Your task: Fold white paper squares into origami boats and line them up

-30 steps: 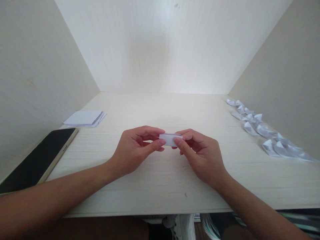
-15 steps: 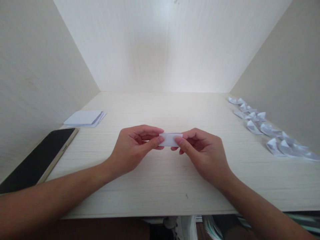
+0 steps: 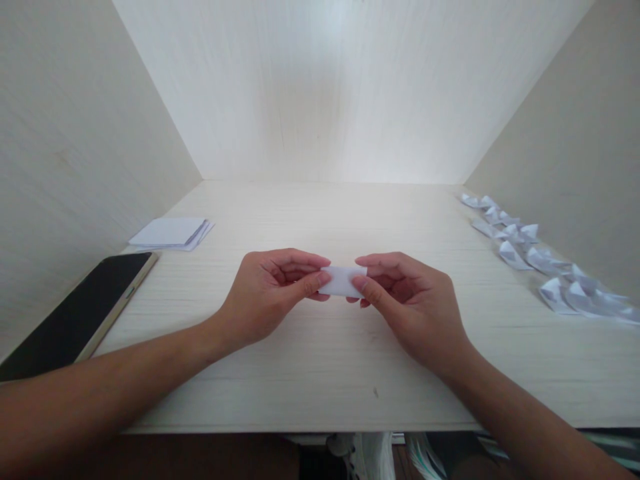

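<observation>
A small folded white paper strip [image 3: 341, 281] is held just above the middle of the pale wooden desk [image 3: 320, 373]. My left hand [image 3: 270, 293] pinches its left end between thumb and forefinger. My right hand [image 3: 410, 303] pinches its right end the same way. The other fingers of both hands are curled in under the paper. Only the strip's front face shows; its ends are hidden by my fingertips.
A stack of square white sheets [image 3: 171, 233] lies at the left rear of the desk. A dark phone [image 3: 75, 310] lies face up at the left front. Several folded white paper boats [image 3: 545, 263] line the right side. Walls close the desk on three sides.
Both hands have stayed around the paper strip with only slight shifts of the fingers. The view has drifted a little.
</observation>
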Demonstrator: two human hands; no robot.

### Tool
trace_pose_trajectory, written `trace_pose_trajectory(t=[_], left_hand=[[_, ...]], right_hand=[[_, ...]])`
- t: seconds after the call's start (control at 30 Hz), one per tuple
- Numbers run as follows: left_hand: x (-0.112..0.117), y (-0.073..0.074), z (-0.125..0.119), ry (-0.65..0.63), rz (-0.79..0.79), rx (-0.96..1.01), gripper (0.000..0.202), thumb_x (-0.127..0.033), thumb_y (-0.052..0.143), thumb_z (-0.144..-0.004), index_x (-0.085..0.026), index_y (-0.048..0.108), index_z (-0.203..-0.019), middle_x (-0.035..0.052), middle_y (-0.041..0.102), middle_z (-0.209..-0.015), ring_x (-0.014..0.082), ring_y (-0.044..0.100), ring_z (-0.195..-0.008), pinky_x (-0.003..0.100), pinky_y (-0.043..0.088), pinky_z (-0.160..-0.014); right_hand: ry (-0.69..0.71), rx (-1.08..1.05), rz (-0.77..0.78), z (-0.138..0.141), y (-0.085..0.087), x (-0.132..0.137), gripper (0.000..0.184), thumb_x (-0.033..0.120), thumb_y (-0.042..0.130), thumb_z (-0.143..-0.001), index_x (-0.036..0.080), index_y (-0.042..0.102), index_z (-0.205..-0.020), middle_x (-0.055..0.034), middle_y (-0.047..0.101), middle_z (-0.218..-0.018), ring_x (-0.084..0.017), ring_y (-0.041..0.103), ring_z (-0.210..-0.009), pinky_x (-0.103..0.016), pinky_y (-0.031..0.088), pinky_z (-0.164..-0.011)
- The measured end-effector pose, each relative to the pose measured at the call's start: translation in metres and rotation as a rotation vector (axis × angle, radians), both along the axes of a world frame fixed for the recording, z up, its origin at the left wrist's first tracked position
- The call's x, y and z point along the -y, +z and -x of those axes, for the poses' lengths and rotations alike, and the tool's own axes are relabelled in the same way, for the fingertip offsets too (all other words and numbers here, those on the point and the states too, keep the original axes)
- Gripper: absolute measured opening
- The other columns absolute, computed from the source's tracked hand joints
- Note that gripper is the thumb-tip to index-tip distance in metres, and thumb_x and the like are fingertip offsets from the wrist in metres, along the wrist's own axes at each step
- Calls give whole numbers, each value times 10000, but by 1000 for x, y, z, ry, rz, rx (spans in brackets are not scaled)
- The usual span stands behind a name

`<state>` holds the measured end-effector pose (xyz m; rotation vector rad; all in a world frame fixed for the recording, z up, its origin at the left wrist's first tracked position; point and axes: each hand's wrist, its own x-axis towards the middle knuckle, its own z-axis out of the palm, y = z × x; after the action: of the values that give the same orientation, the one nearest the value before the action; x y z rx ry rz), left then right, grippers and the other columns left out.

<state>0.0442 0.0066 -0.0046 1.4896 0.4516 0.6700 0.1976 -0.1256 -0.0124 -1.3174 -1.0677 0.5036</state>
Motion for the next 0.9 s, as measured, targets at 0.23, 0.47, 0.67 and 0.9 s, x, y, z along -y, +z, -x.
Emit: trace_pose_trajectory(t=[0.23, 0.47, 0.67, 0.9], left_hand=[[-1, 0, 0, -21, 10, 1, 92, -142, 823, -790, -177, 804, -873, -13, 812, -753, 138, 784, -664, 148, 640, -610], [-1, -4, 1, -40, -42, -41, 89, -179, 815, -799, -192, 808, -887, -6, 819, -802, 167, 792, -704, 240, 683, -690], [1, -5, 2, -49, -64, -55, 84, -187, 814, -796, -179, 809, -879, -4, 811, -767, 171, 789, -697, 258, 691, -697], [1, -5, 2, -55, -65, -111, 111, -237, 820, -795, -184, 808, -892, 3, 809, -782, 182, 789, -734, 292, 696, -727]], right_hand=[[8, 0, 0, -1, -1, 1, 145, 209, 787, -843, 193, 730, -975, -2, 768, -759, -114, 735, -641, -212, 601, -605], [-27, 101, 57, 0, -1, -1, 173, 271, 790, -826, 181, 735, -964, 11, 700, -680, -112, 635, -582, -241, 519, -539], [-78, 185, 106, 0, 2, -2, 137, 268, 790, -816, 182, 752, -916, 7, 699, -702, -112, 615, -598, -252, 491, -544], [-7, 93, 127, -3, 1, -3, 165, 245, 790, -817, 202, 729, -964, 9, 734, -717, -142, 682, -663, -273, 520, -603]])
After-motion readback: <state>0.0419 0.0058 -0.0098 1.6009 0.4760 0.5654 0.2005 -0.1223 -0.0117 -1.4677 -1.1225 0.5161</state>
